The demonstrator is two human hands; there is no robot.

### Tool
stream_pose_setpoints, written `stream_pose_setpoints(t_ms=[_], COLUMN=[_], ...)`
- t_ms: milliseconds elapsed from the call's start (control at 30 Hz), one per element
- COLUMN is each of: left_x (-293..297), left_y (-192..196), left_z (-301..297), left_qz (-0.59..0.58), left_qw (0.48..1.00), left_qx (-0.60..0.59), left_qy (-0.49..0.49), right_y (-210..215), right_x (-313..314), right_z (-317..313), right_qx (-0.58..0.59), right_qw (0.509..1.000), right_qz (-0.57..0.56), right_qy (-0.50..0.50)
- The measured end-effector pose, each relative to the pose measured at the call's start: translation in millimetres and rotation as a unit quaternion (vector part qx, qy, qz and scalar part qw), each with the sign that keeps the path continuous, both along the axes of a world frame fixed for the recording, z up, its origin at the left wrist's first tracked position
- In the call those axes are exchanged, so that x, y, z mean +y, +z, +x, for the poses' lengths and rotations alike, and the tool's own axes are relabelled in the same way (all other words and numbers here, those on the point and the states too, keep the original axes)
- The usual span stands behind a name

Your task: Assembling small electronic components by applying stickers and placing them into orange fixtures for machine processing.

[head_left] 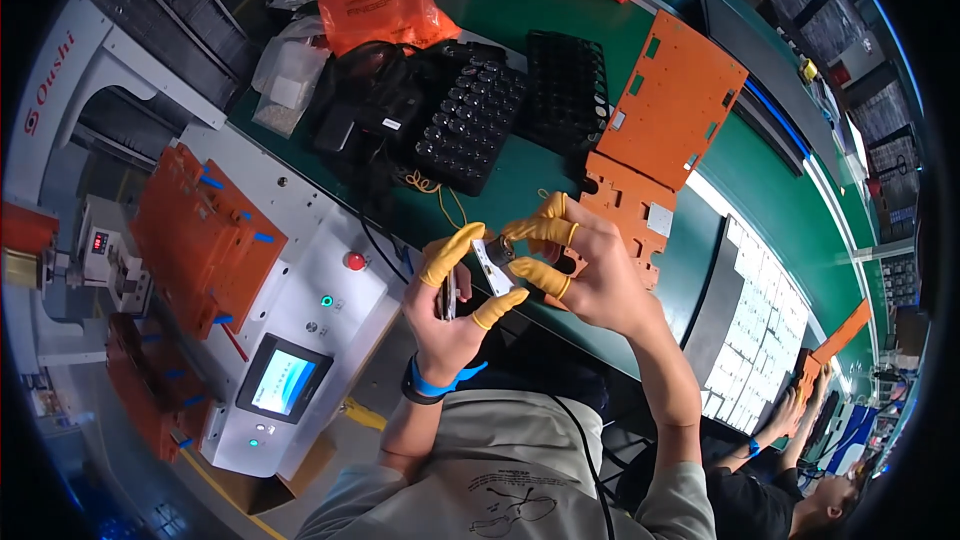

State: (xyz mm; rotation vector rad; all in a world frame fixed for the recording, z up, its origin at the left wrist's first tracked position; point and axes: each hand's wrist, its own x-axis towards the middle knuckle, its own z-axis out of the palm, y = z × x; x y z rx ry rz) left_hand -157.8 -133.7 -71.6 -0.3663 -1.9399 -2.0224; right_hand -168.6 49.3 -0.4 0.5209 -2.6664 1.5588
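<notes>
- I see the left hand (440, 325) pinching a small, flat white strip (497, 278) between yellow-covered finger and thumb tips.
- The right hand (605, 275), also yellow-tipped, grips a small, dark cylindrical part (502, 250) at the strip; I can't tell whether the pieces touch.
- Both pieces sit between my two hands.
- Beyond the left hand I see a black tray of round, glossy parts (470, 125).
- Beyond the right hand lies a flat orange panel (685, 90).
- Left of the left hand, a rectangular lit screen (284, 380).
</notes>
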Motion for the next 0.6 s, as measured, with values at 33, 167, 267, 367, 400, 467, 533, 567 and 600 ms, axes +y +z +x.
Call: stream_pose_setpoints(t_ms=[33,167,267,367,400,467,533,567,600], left_x=[1.4,6.5,11.9,26.2,25.7,40.9,51.8,59.4,67.1], left_y=[-0.3,-1.6,-5.5,-4.7,-22.4,-37.6,-41.7,-44.6,-46.3], left_z=[1.2,5.7,8.6,17.2,19.9,16.6,21.6,23.9,26.2], left_qz=[-0.027,-0.010,0.140,0.384,0.460,0.502,0.472,0.454,0.435], left_qw=[0.999,0.999,0.979,0.831,0.742,0.652,0.627,0.629,0.631], left_qx=[0.027,0.043,-0.075,-0.274,-0.340,-0.360,-0.423,-0.424,-0.424], left_qy=[0.013,-0.005,-0.129,-0.294,-0.349,-0.439,-0.453,-0.467,-0.481], right_y=[-2.2,0.3,2.6,-14.9,-8.9,-20.2,-40.3,-43.8,-47.2], right_x=[2.2,7.9,11.7,28.9,29.7,35.9,42.7,47.3,52.4], right_z=[1.8,9.3,14.1,17.6,22.7,32.6,45.5,56.3,65.8], right_qx=[0.001,0.027,0.015,0.110,0.101,0.134,0.193,0.215,0.235], right_qw=[1.000,0.999,0.995,0.988,0.990,0.988,0.974,0.967,0.957], right_qz=[-0.001,-0.037,-0.097,-0.098,-0.090,-0.070,-0.045,-0.009,0.028], right_qy=[-0.001,0.015,-0.006,0.050,0.028,-0.029,-0.108,-0.139,-0.169])
